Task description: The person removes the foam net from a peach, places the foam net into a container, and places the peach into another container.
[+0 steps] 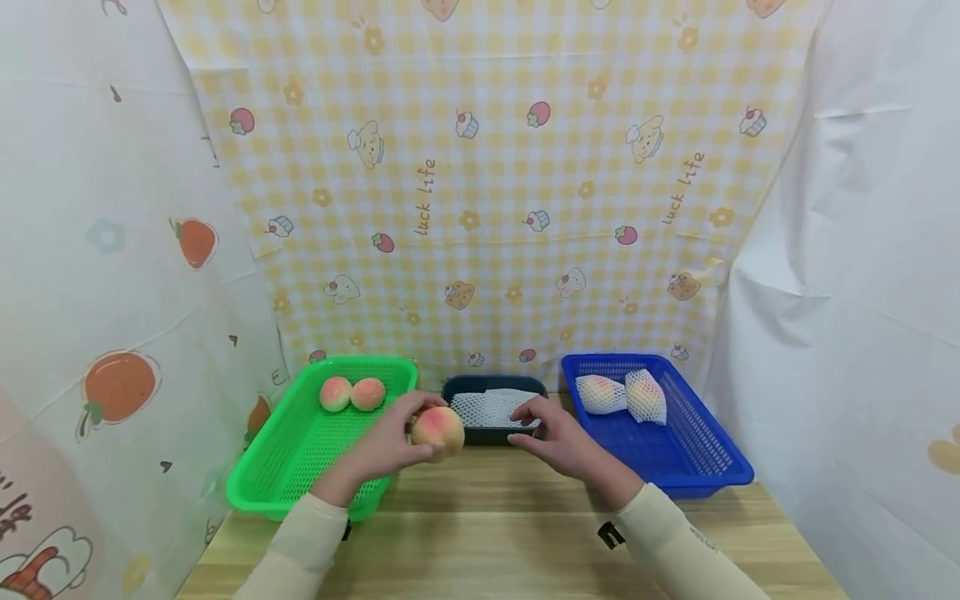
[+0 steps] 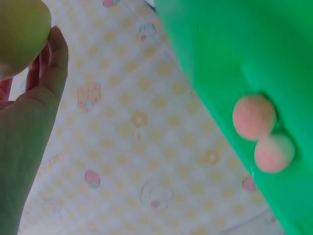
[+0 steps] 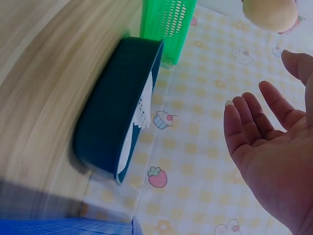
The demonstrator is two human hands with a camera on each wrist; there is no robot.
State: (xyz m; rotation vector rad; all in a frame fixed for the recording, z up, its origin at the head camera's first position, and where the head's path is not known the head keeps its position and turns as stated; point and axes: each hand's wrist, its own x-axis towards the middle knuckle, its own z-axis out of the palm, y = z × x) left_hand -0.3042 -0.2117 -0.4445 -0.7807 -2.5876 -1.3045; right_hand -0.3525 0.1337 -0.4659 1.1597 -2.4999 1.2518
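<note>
My left hand grips a peach, held up between the green basket and the dark tray; in the left wrist view part of that peach shows at the upper left. Facing it, my right hand hangs near the tray's right end, fingers loosely bent and nothing in them. The right wrist view shows this hand palm up, apart from the peach. White foam net sleeves lie in the dark tray. Two bare peaches sit together in the green basket.
On the right stands a blue basket holding two peaches in foam nets. The wooden table runs in front of the containers. A checked cloth hangs behind, with white cloth at the sides.
</note>
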